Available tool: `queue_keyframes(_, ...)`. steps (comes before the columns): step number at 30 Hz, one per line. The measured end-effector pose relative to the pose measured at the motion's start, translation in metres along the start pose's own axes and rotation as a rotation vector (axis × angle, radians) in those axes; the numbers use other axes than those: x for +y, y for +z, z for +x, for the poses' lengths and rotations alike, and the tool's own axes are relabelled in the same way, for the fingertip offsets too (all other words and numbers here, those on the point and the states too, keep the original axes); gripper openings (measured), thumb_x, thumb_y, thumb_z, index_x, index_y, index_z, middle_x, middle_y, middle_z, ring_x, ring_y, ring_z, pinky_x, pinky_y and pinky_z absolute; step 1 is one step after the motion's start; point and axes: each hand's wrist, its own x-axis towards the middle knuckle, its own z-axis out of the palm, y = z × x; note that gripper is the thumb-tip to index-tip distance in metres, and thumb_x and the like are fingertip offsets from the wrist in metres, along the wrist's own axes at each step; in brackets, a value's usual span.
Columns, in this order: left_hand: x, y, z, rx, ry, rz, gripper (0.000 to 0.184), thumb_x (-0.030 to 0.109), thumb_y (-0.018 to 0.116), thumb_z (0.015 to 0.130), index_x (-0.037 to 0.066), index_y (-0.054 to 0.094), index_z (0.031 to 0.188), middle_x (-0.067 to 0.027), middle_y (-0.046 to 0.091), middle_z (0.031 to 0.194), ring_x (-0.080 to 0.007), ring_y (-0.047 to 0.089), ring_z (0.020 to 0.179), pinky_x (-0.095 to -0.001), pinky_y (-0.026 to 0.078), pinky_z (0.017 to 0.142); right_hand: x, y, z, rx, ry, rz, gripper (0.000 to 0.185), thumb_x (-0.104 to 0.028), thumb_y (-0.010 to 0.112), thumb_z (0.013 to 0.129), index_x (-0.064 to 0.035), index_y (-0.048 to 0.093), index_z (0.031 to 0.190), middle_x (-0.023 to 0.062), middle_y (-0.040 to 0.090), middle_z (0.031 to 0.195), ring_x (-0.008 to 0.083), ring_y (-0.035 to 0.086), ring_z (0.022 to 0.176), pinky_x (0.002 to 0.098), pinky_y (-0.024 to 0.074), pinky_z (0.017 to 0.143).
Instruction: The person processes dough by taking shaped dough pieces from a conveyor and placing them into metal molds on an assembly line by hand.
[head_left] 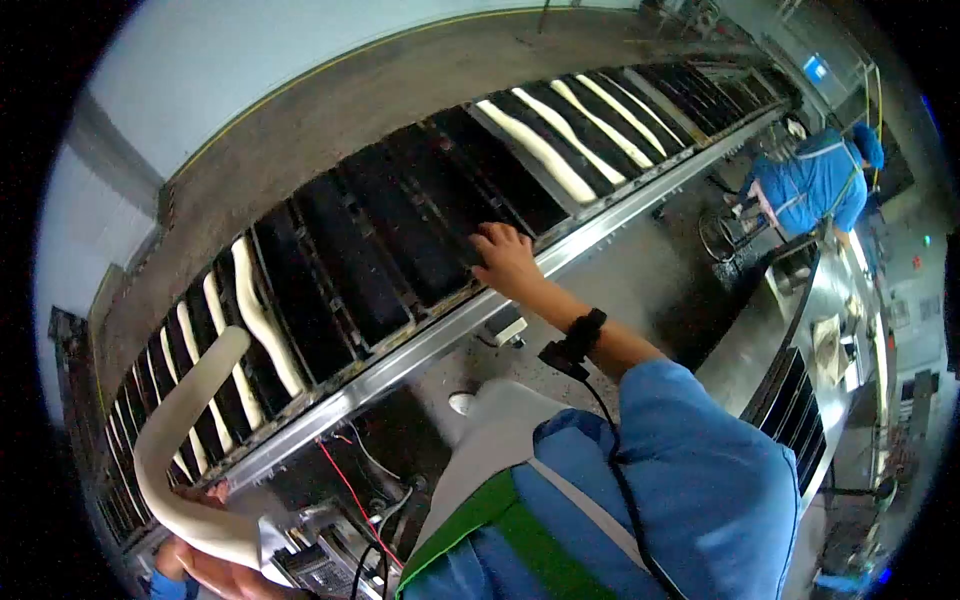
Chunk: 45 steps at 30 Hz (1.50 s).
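A thick, pale dough strip (pixel 185 420) curves upward at the lower left, its far end raised over the conveyor. My left hand (pixel 205 565) is wrapped round its near end, partly hidden behind the dough. At the centre my right hand (pixel 505 258) rests by the near edge of a black tray (pixel 400 220), fingers a little apart and holding nothing. Other pale dough strips (pixel 265 320) lie lengthwise in the black trays to the left. Further along on the right, more dough strips (pixel 540 150) lie in trays.
A metal rail (pixel 440 345) edges the conveyor. Wires (pixel 350 480) and a metal device stand below it, near my left hand. On the right a co-worker in blue (pixel 815 185) bends near a metal table (pixel 770 350) with a black grooved tray (pixel 797 405).
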Motion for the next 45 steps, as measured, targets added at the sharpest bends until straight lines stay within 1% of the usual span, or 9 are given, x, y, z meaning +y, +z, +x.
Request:
queue_keyframes(2, 0.011, 0.003, 0.020, -0.122, -0.067, -0.058, 0.044, 0.032, 0.041, 0.079, 0.006, 0.040, 0.114, -0.0088, 0.048, 0.108, -0.0225, 0.044, 0.104, -0.0369, 0.039, 0.086, 0.027, 0.008, -0.006, 0.031, 0.056, -0.041, 0.043, -0.029, 0.059, 0.069, -0.0113, 0.048, 0.107, 0.0111, 0.043, 0.111, 0.0293, 0.037, 0.105, 0.0458, 0.0311, 0.083)
queue_keyframes(4, 0.006, 0.024, 0.039, 0.147, 0.034, -0.075, 0.040, 0.030, 0.044, 0.077, 0.006, 0.043, 0.109, -0.0101, 0.049, 0.105, -0.0236, 0.047, 0.098, -0.0375, 0.040, 0.084, 0.041, 0.002, -0.014, -0.057, 0.133, -0.051, 0.040, -0.035, 0.057, 0.071, -0.0122, 0.050, 0.103, 0.0119, 0.048, 0.101, 0.0294, 0.041, 0.100, 0.0485, 0.0302, 0.082)
queue_keyframes(8, -0.025, 0.092, 0.060, 0.432, 0.540, 0.445, 0.035, 0.023, 0.050, 0.073, 0.002, 0.048, 0.100, -0.0116, 0.054, 0.093, -0.0222, 0.053, 0.085, -0.0351, 0.043, 0.078, 0.034, -0.009, -0.035, -0.153, 0.021, -0.080, 0.032, -0.037, 0.056, 0.072, -0.0083, 0.059, 0.085, 0.0109, 0.055, 0.086, 0.0282, 0.047, 0.092, 0.0475, 0.0314, 0.078)
queue_keyframes(13, -0.029, 0.150, 0.066, 0.291, 0.233, -0.504, 0.039, 0.011, 0.049, 0.068, 0.001, 0.045, 0.105, -0.0142, 0.054, 0.096, -0.0243, 0.053, 0.088, -0.0376, 0.044, 0.079, 0.001, -0.032, -0.043, -0.142, -0.054, -0.053, 0.031, -0.037, 0.057, 0.071, -0.0057, 0.058, 0.070, 0.0111, 0.056, 0.075, 0.0262, 0.050, 0.081, 0.0451, 0.0332, 0.071)
queue_keyframes(27, -0.029, 0.178, 0.068, 0.376, 0.262, -0.242, 0.061, 0.005, 0.048, 0.063, 0.003, 0.032, 0.122, -0.0118, 0.045, 0.112, -0.0241, 0.049, 0.099, -0.0363, 0.041, 0.085, -0.096, -0.061, -0.026, -0.536, -0.363, -0.127, 0.035, -0.038, 0.056, 0.071, -0.0025, 0.060, 0.074, 0.0154, 0.057, 0.075, 0.0284, 0.053, 0.078, 0.0399, 0.0386, 0.066)
queue_keyframes(31, -0.034, 0.197, 0.079, 0.284, 0.274, -0.082, 0.060, 0.007, 0.050, 0.060, 0.003, 0.035, 0.118, -0.0096, 0.047, 0.107, -0.0207, 0.047, 0.098, -0.0329, 0.038, 0.086, -0.148, -0.085, -0.008, -0.750, -0.319, 1.317, 0.046, -0.039, 0.040, 0.085, -0.0042, 0.043, 0.115, 0.0100, 0.053, 0.104, 0.0205, 0.050, 0.096, 0.0332, 0.0380, 0.082)
queue_keyframes(34, -0.052, 0.203, 0.088, 0.182, 0.256, 0.077, 0.056, 0.006, 0.051, 0.059, 0.003, 0.039, 0.114, -0.0079, 0.049, 0.105, -0.0185, 0.047, 0.098, -0.0290, 0.038, 0.085, -0.172, -0.087, 0.001, -0.866, -0.262, 1.836, 0.042, -0.038, 0.039, 0.086, -0.0066, 0.044, 0.114, 0.0044, 0.052, 0.103, 0.0122, 0.049, 0.092, 0.0272, 0.0411, 0.076)
queue_keyframes(41, -0.079, 0.211, 0.099, 0.191, 0.379, 0.951, 0.055, 0.005, 0.057, 0.064, 0.003, 0.041, 0.117, -0.0105, 0.034, 0.113, -0.0226, 0.032, 0.109, -0.0304, 0.029, 0.091, -0.167, -0.086, -0.004, -0.988, -0.131, 1.876, 0.051, -0.028, 0.057, 0.078, -0.0026, 0.037, 0.117, 0.0075, 0.048, 0.105, 0.0147, 0.044, 0.099, 0.0304, 0.0377, 0.083)
queue_keyframes(45, -0.099, 0.212, 0.088, 0.062, 0.419, 0.934, 0.050, 0.012, 0.058, 0.074, 0.003, 0.038, 0.119, -0.0134, 0.034, 0.114, -0.0260, 0.036, 0.105, -0.0316, 0.031, 0.090, -0.149, -0.098, -0.014, -0.933, -0.175, 1.862, 0.057, -0.017, 0.057, 0.077, -0.0043, 0.029, 0.125, 0.0073, 0.042, 0.117, 0.0159, 0.045, 0.101, 0.0310, 0.0409, 0.082)
